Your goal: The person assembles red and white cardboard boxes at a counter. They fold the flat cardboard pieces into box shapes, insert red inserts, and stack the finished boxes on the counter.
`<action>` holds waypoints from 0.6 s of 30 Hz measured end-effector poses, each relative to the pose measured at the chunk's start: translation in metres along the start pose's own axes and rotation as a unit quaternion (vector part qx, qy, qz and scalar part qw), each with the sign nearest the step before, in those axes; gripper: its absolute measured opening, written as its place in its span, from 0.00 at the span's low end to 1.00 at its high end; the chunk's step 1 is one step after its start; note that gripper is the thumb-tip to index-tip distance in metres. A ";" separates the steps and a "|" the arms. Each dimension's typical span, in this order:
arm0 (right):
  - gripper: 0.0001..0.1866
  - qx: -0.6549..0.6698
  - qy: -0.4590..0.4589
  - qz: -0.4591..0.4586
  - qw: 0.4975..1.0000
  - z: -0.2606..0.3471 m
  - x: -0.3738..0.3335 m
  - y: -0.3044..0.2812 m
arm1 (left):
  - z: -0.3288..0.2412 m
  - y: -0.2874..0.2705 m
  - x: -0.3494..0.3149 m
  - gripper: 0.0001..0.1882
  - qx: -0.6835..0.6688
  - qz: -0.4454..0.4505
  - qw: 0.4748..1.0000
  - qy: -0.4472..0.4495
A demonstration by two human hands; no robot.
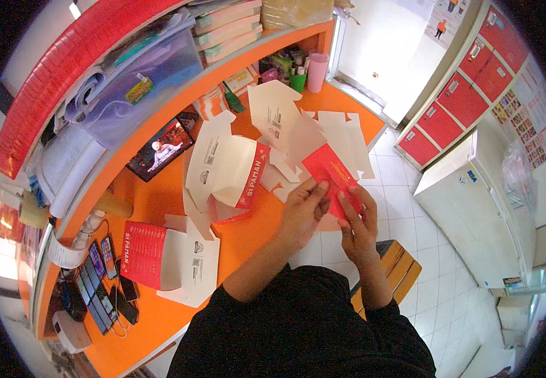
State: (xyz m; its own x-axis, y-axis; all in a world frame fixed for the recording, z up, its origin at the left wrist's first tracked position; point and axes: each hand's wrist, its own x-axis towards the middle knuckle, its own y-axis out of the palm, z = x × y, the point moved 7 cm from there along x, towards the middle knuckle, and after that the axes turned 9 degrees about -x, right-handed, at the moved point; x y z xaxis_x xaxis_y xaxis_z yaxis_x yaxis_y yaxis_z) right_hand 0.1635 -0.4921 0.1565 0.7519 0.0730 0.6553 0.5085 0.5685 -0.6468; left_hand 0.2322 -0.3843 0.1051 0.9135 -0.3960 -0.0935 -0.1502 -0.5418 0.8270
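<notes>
Between my hands is a partly folded red and white cardboard food box [335, 171], held above the front edge of the orange table. My left hand [303, 213] pinches its red panel along the left edge, thumb and fingers pressed together. On the other side, my right hand [359, 222] grips the same panel with bent fingers. White flaps of cardboard [279, 116] stretch away behind the panel; whether all belong to the held box I cannot tell. To the left stands an opened-up red and white box [226, 165], and nearer me lies another [150, 255].
A propped-up screen [161, 148] leans at the back of the orange table [248, 242]. Several phones [99, 264] with cables lie at the left. A pink cup [316, 72] stands far back. Close to my right are a wooden stool [401, 272] and a white fridge [475, 208].
</notes>
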 end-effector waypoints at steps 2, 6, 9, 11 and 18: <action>0.21 -0.022 0.046 -0.023 0.998 -0.004 -0.005 0.006 | 0.011 0.001 -0.002 0.11 0.048 -0.017 0.999 -0.009; 0.24 -0.112 0.130 -0.081 0.982 -0.004 -0.012 0.013 | 0.033 0.018 -0.010 0.13 0.139 -0.010 0.990 0.039; 0.25 -0.045 0.187 -0.051 0.980 -0.007 -0.015 0.015 | 0.028 0.020 -0.013 0.15 0.207 0.012 0.973 0.098; 0.25 0.097 0.226 -0.027 0.969 -0.018 -0.014 0.016 | 0.016 0.010 -0.010 0.16 0.306 0.034 0.947 0.095; 0.17 0.098 0.208 0.048 0.972 -0.079 0.019 0.033 | -0.011 -0.034 -0.011 0.20 0.530 0.104 0.841 -0.032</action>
State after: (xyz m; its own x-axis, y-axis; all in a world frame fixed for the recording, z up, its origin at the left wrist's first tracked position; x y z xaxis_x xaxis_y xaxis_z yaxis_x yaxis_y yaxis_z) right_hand 0.2280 -0.5367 0.1171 0.9174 -0.1818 0.3540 0.3686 0.7233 -0.5839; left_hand 0.2313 -0.3531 0.0840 0.8084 -0.5850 -0.0654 -0.5883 -0.7987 -0.1262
